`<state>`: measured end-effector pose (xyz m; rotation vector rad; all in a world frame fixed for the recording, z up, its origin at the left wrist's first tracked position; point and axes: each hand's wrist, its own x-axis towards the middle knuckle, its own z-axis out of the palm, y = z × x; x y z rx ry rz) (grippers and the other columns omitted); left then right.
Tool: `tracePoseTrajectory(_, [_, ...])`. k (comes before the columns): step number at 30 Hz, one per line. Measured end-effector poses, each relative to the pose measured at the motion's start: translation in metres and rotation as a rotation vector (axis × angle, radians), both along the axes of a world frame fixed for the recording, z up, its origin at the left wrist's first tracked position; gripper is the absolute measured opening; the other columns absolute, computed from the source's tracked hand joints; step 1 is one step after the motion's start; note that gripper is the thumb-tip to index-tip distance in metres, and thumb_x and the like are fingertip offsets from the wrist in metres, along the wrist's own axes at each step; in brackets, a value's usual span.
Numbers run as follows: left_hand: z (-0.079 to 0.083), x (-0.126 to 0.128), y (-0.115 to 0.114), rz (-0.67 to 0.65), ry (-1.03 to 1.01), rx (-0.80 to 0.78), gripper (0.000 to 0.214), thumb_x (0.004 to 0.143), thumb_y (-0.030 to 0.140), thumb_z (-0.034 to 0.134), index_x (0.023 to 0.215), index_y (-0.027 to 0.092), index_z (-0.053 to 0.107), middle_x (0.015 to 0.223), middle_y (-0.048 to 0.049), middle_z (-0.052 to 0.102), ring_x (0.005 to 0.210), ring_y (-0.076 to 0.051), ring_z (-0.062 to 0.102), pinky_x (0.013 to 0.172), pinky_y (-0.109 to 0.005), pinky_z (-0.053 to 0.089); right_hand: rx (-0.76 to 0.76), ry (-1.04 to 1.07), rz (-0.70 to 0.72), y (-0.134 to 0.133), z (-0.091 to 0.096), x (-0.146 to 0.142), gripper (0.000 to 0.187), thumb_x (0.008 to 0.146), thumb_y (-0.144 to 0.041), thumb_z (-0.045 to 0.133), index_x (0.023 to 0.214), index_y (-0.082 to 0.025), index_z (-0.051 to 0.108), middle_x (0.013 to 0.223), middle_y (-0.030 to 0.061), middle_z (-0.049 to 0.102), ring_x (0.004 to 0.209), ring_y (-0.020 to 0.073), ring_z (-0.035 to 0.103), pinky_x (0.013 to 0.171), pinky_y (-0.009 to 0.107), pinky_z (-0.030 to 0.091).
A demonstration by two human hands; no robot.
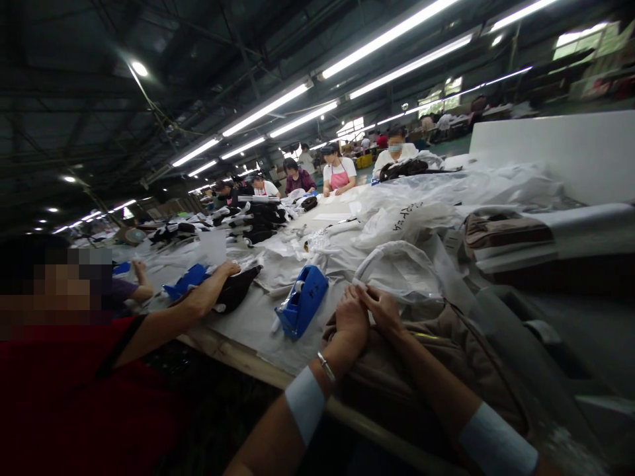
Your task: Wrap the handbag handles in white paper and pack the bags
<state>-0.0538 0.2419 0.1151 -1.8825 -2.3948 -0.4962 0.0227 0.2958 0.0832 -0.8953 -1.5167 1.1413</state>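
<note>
A brown bag (pixel 461 357) lies on the table in front of me. Its looped handle (pixel 397 248) is wrapped in white material and arches up above it. At the handle's left end, my left hand (pixel 352 314) is closed around the wrapped part. My right hand (pixel 381 309) pinches the same spot, its fingertips against the left hand's. The fingers partly hide what lies between them. A blue tape dispenser (pixel 303 301) stands just left of my hands, a roll of tape in it.
Clear plastic bags (pixel 407 218) cover the table behind the handle. Another brown bag (pixel 508 231) lies at right, near a white panel (pixel 555 155). On my left, a co-worker's arm (pixel 193 304) reaches over a dark item beside another blue dispenser (pixel 186 283). Dark-and-white piles (pixel 253 221) lie farther back.
</note>
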Motion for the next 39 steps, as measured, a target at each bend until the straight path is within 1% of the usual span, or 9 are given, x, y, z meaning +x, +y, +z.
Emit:
tracePoseTrajectory(4, [-0.005,-0.005,-0.002,-0.036,-0.095,0.049,0.056,0.088,-0.003,0.035,0.143,0.002,0.041,0.148,-0.0279,0.043,0.139,-0.028,0.044,0.113,-0.039,0.039,-0.021,0.028,0.041,0.003,-0.002,0.000,0.039,0.077,-0.053,0.066,0.092,-0.019,0.076,0.090,0.0067,0.077,0.088,0.0272,0.069,0.083,0.037,0.052])
tracePoseTrajectory(9, [-0.001,-0.022,-0.008,-0.151,-0.375,0.104,0.076,0.076,0.011,0.063,0.147,0.006,0.038,0.139,-0.0247,0.054,0.128,-0.033,0.054,0.108,-0.042,0.044,-0.088,0.093,0.032,0.008,-0.003,0.002,0.035,0.071,-0.043,0.070,0.096,-0.019,0.077,0.094,0.0064,0.078,0.089,0.0280,0.070,0.084,0.040,0.054])
tracePoseTrajectory(13, [-0.005,-0.043,-0.004,-0.223,-0.624,0.170,0.056,0.083,0.031,0.064,0.135,0.012,0.055,0.134,-0.0178,0.061,0.124,-0.030,0.058,0.107,-0.042,0.045,-0.167,0.256,0.106,0.008,0.000,0.004,0.039,0.064,-0.047,0.077,0.092,-0.019,0.078,0.089,0.0052,0.078,0.086,0.0274,0.071,0.081,0.039,0.056])
tracePoseTrajectory(16, [-0.013,-0.052,0.001,-0.324,-0.733,0.279,0.046,0.086,0.030,0.063,0.130,0.014,0.059,0.130,-0.0135,0.065,0.119,-0.024,0.062,0.104,-0.038,0.047,-0.202,0.331,0.121,0.008,0.000,0.003,0.043,0.061,-0.051,0.082,0.090,-0.019,0.078,0.093,0.0060,0.078,0.092,0.0288,0.070,0.084,0.040,0.056])
tracePoseTrajectory(21, [-0.020,-0.054,0.004,-0.335,-0.738,0.293,0.045,0.086,0.026,0.064,0.129,0.017,0.058,0.122,-0.0101,0.069,0.110,-0.022,0.066,0.098,-0.034,0.050,-0.279,0.410,0.106,0.011,-0.006,0.000,0.047,0.053,-0.050,0.088,0.087,-0.020,0.076,0.095,0.0071,0.077,0.094,0.0298,0.070,0.085,0.041,0.057])
tracePoseTrajectory(27, [-0.017,-0.050,0.001,-0.314,-0.675,0.302,0.043,0.083,0.019,0.059,0.126,0.017,0.061,0.117,-0.0076,0.070,0.107,-0.021,0.065,0.098,-0.035,0.049,-0.351,0.399,0.148,0.018,-0.012,-0.004,0.055,0.050,-0.049,0.090,0.094,-0.022,0.072,0.097,0.0064,0.076,0.089,0.0244,0.071,0.076,0.033,0.058])
tracePoseTrajectory(32, [-0.015,-0.048,-0.004,-0.354,-0.659,0.229,0.037,0.092,0.028,0.051,0.126,0.017,0.060,0.105,-0.0065,0.072,0.092,-0.019,0.067,0.085,-0.030,0.052,-0.375,0.371,0.299,0.014,-0.006,0.002,0.048,0.055,-0.052,0.087,0.090,-0.021,0.076,0.093,0.0066,0.077,0.087,0.0260,0.071,0.075,0.034,0.057])
tracePoseTrajectory(36, [-0.015,-0.051,-0.003,-0.274,-0.738,0.166,0.048,0.091,0.037,0.055,0.134,0.016,0.052,0.087,-0.0038,0.072,0.072,-0.017,0.066,0.071,-0.027,0.052,-0.375,0.385,0.244,0.013,-0.005,0.002,0.049,0.053,-0.054,0.087,0.086,-0.020,0.077,0.083,0.0068,0.077,0.078,0.0263,0.070,0.066,0.035,0.056])
tracePoseTrajectory(39, [-0.014,-0.057,-0.002,-0.288,-0.776,0.139,0.042,0.089,0.045,0.056,0.117,0.014,0.063,0.086,-0.0046,0.071,0.077,-0.019,0.066,0.074,-0.028,0.052,-0.375,0.394,0.193,0.014,-0.008,0.001,0.051,0.050,-0.054,0.088,0.085,-0.019,0.076,0.083,0.0069,0.077,0.078,0.0260,0.070,0.066,0.034,0.055])
